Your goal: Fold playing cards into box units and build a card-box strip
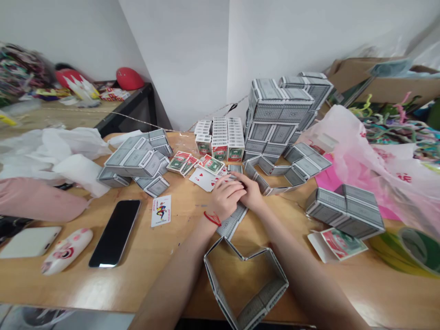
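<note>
My left hand (pixel 227 198), with a red string at its wrist, rests against my right hand (pixel 250 192) at the middle of the wooden table. Their fingers are curled and overlap, hiding whatever is between them. Beneath them lie grey patterned cards (pixel 232 223). Just beyond the fingertips are face-up playing cards (pixel 202 178) and a red-green card box (pixel 211 164). Between my forearms stands a heart-shaped frame of folded grey cards (pixel 261 302), near the table's front edge.
Tall card-block stack (pixel 271 119) and open card frame (pixel 278 178) stand behind right. Rows of card boxes (pixel 220 137) are at the back. Left are card blocks (pixel 134 156), a joker card (pixel 161 211) and a phone (pixel 115 233); right are card blocks (pixel 347 208) and green tape (pixel 409 250).
</note>
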A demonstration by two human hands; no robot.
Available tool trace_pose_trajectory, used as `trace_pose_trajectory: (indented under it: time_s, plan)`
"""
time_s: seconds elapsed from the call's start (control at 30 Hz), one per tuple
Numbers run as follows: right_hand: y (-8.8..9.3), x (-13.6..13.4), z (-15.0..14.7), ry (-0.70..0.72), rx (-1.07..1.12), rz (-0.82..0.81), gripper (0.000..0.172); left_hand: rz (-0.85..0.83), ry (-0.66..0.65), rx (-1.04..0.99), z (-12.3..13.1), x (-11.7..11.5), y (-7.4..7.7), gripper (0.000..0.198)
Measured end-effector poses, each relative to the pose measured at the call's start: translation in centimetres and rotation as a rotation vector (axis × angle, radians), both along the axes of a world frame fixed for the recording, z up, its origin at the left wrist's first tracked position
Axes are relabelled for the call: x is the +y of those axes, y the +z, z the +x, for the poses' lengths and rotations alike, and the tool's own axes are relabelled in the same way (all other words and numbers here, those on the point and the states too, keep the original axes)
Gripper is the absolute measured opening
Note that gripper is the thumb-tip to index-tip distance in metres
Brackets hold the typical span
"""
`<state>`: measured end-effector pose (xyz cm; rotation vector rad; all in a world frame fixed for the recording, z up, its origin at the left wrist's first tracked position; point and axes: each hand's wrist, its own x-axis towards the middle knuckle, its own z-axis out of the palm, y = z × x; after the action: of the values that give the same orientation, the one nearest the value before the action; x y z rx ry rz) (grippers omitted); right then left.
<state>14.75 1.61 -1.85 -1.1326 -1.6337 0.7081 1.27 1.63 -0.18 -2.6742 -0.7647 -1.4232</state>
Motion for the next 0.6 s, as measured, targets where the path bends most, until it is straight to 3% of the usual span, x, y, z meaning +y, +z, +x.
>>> trace_pose_trajectory:
  time_s: [0.13, 0.23, 0.43, 0.6]
  plan:
    - [-0.56, 0.28, 0.16, 0.007, 0.044, -0.04, 0.029, -0.036, -0.082, -0.076, -0.12, -0.06, -0.17, 0.025]
    - [-0.77, 0.4, -0.03, -0.074, 0.038, -0.098, 0.022, -0.075, -0.016, -0.12, -0.39, 0.03, 0.07, 0.029]
    - [-0.95, 0.48, -0.52, -0.111, 0.219, -0.364, 0.037, -0.2, 0.345, -0.198, -0.99, 0.54, 0.71, 0.06]
    - [-0.69, 0.55, -0.47, -0.123, 0.249, -0.353, 0.04, -0.435, 0.744, -0.033, -0.51, 0.59, -0.07, 0.077]
